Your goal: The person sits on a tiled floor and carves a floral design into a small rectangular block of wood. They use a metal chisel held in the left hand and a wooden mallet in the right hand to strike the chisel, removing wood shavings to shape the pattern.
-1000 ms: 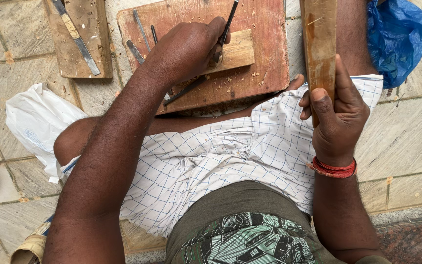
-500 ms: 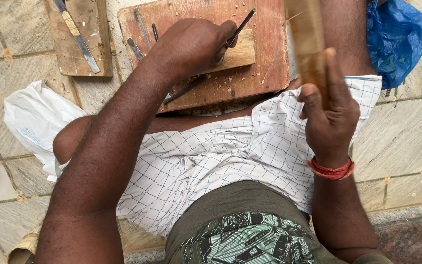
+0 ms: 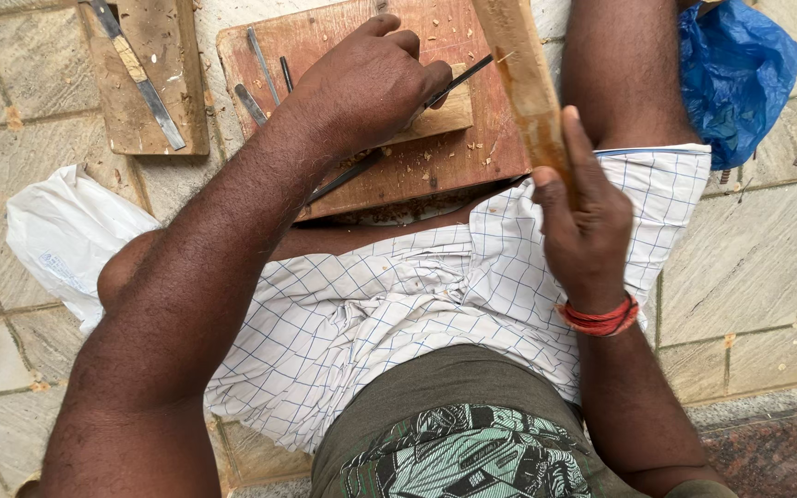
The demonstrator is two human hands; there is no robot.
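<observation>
Tiled floor under me, a wooden board [image 3: 458, 157] across my legs. My left hand [image 3: 371, 83] is closed on a thin metal chisel [image 3: 468, 74] lying slantwise on the board; just right, my right hand [image 3: 588, 221] grips a wooden mallet [image 3: 523, 78], its length running far-left.

You are sitting on a stone-tiled floor [image 3: 758, 240]. Lying on it are a wooden board [image 3: 343, 55] strewn with chips, a smaller plank [image 3: 145, 111], a white plastic bag [image 3: 62, 240] and a blue bag [image 3: 735, 69].
</observation>
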